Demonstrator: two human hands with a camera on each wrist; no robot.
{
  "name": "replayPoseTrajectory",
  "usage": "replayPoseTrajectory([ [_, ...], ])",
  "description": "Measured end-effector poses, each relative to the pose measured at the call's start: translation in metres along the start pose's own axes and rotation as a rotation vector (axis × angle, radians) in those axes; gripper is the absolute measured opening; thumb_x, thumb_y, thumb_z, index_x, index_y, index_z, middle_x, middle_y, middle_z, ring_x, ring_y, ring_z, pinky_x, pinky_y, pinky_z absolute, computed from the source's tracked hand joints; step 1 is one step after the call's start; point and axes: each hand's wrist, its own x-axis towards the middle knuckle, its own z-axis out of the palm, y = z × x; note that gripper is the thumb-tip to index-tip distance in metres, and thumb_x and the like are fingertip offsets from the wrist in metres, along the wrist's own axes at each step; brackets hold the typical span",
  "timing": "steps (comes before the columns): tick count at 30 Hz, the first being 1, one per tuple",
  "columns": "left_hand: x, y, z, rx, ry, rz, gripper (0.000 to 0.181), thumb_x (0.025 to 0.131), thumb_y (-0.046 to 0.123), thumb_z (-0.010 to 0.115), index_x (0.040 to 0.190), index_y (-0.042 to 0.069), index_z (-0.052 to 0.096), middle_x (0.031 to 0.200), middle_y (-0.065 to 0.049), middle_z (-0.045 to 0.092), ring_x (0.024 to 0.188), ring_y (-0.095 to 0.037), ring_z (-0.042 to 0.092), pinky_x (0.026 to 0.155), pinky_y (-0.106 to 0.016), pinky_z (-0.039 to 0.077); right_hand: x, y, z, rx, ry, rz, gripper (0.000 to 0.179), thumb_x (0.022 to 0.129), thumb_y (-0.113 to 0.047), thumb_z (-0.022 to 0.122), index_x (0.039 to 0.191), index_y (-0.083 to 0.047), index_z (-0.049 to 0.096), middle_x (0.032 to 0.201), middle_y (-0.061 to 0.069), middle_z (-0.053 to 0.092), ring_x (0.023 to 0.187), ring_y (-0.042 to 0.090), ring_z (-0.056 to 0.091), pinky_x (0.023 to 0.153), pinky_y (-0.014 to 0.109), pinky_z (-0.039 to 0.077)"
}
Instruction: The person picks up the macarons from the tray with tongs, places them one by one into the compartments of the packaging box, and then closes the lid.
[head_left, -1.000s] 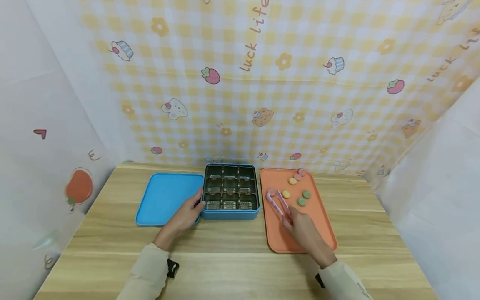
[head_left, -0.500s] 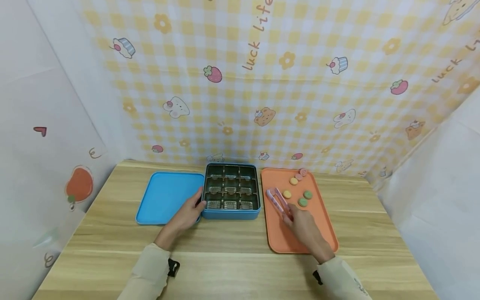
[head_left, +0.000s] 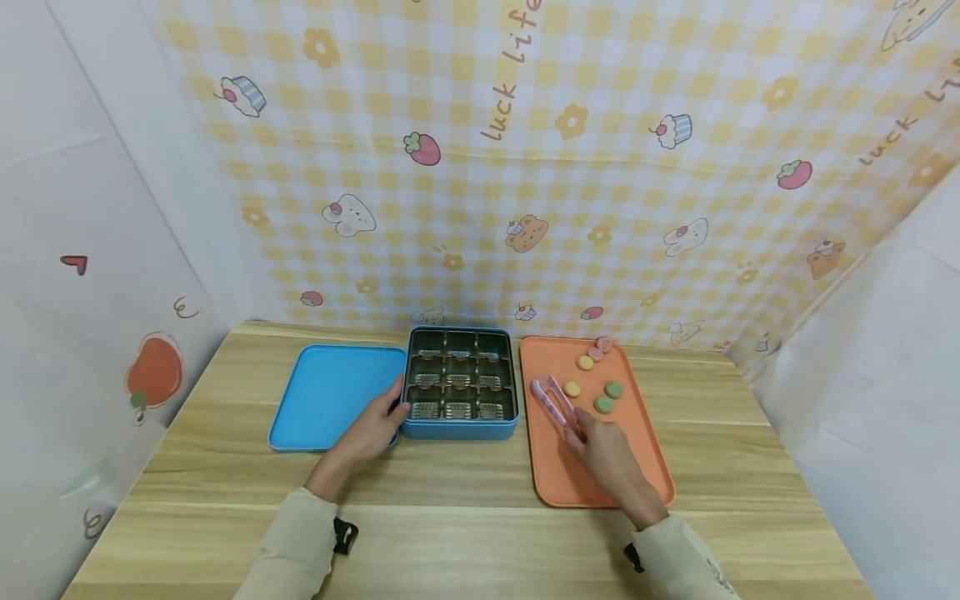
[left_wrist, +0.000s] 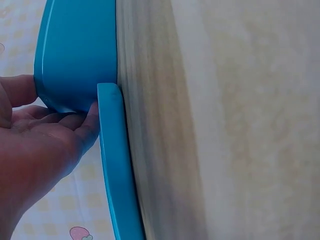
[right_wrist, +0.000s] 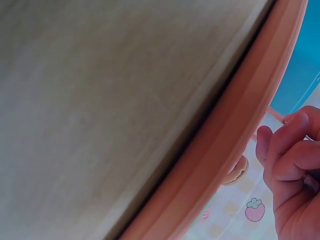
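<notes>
My left hand [head_left: 378, 423] holds the near left corner of a blue tin box [head_left: 461, 429], thumb at the rim and fingers against its side wall, as the left wrist view also shows. A clear divided insert [head_left: 460, 370] with nothing in its compartments lines the box. My right hand [head_left: 606, 454] grips pink-and-white tongs [head_left: 553, 408] over an orange tray [head_left: 555, 475]. The tips straddle a small pink piece, mostly hidden, at the tray's left side. Curled fingers of the right hand [right_wrist: 295, 160] show in the right wrist view.
Loose on the tray lie pink macarons [head_left: 603, 343], yellow macarons [head_left: 572, 389] and green macarons [head_left: 613, 389]. A flat blue lid [head_left: 333, 392] lies left of the box, its edge beside my left hand. A checked cloth [head_left: 465, 208] hangs behind the wooden table [head_left: 450, 542].
The tongs' tips have drawn closer together around the pink piece at the tray's left side. My left hand and the box stay where they were.
</notes>
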Motion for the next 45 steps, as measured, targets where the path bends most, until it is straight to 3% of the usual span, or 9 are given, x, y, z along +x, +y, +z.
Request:
replayPoseTrajectory([
  [7,0.0,0.001,0.001,0.012,-0.008,0.008,0.061,0.109,0.009,0.032,0.155,-0.006,-0.004,0.163,-0.024,-0.005,0.15,-0.04,-0.004,0.121,-0.055,0.007,0.0,0.001,0.0,0.0,0.007,0.0,0.019,0.098,-0.015,0.064,0.082,-0.012,0.054,0.055,-0.003,0.042,0.041,0.006,0.034,0.038,0.016,0.022],
  [14,0.001,0.0,0.002,-0.005,-0.008,0.003,0.06,0.109,0.008,0.031,0.155,-0.006,-0.004,0.164,-0.023,-0.007,0.151,-0.039,-0.005,0.122,-0.054,0.006,0.002,-0.002,-0.003,-0.014,0.081,-0.043,0.018,0.096,-0.012,0.064,0.081,-0.01,0.055,0.054,-0.006,0.039,0.041,0.003,0.031,0.038,0.015,0.019],
  [26,0.0,-0.002,0.003,-0.008,-0.009,0.016,0.06,0.109,0.007,0.03,0.155,-0.007,-0.004,0.164,-0.023,-0.007,0.151,-0.039,-0.005,0.122,-0.055,0.006,0.013,-0.01,-0.014,-0.007,0.123,-0.059,0.007,0.096,-0.012,0.064,0.096,-0.005,0.062,0.053,-0.005,0.042,0.039,0.004,0.031,0.036,0.016,0.023],
  [29,-0.001,-0.002,0.003,-0.009,-0.012,0.016,0.059,0.109,0.007,0.03,0.155,-0.007,-0.005,0.164,-0.023,-0.008,0.151,-0.039,-0.006,0.122,-0.055,0.006,0.017,-0.015,-0.018,0.032,0.114,-0.033,0.009,0.098,-0.015,0.062,0.098,-0.005,0.062,0.054,-0.003,0.042,0.04,0.005,0.031,0.036,0.017,0.024],
  [36,-0.002,0.0,0.002,-0.014,-0.009,0.013,0.059,0.109,0.008,0.028,0.155,-0.006,-0.006,0.163,-0.023,-0.009,0.151,-0.039,-0.007,0.122,-0.055,0.005,0.028,-0.037,-0.025,0.116,0.119,-0.02,0.025,0.1,-0.018,0.06,0.116,-0.001,0.065,0.054,0.001,0.045,0.037,0.009,0.032,0.035,0.018,0.026],
  [38,-0.002,0.0,0.002,-0.013,-0.011,0.014,0.059,0.109,0.008,0.028,0.155,-0.006,-0.006,0.163,-0.023,-0.009,0.151,-0.039,-0.007,0.122,-0.054,0.005,0.032,-0.044,-0.025,0.123,0.111,-0.023,0.02,0.1,-0.019,0.059,0.111,-0.004,0.065,0.054,0.001,0.045,0.037,0.009,0.032,0.035,0.018,0.025],
  [40,-0.001,0.0,0.002,-0.011,-0.014,0.016,0.059,0.109,0.008,0.028,0.155,-0.006,-0.007,0.163,-0.022,-0.01,0.151,-0.038,-0.007,0.122,-0.054,0.004,0.036,-0.051,-0.024,0.126,0.104,-0.028,0.026,0.1,-0.02,0.06,0.119,-0.004,0.065,0.055,0.002,0.047,0.037,0.01,0.034,0.035,0.019,0.025],
  [45,0.0,0.0,0.0,-0.005,-0.024,0.007,0.059,0.109,0.009,0.026,0.155,-0.004,-0.008,0.164,-0.022,-0.011,0.15,-0.038,-0.008,0.122,-0.055,0.004,0.045,-0.068,-0.018,0.13,0.1,-0.047,0.024,0.1,-0.02,0.059,0.118,-0.006,0.066,0.06,0.002,0.053,0.038,0.01,0.037,0.035,0.019,0.027],
])
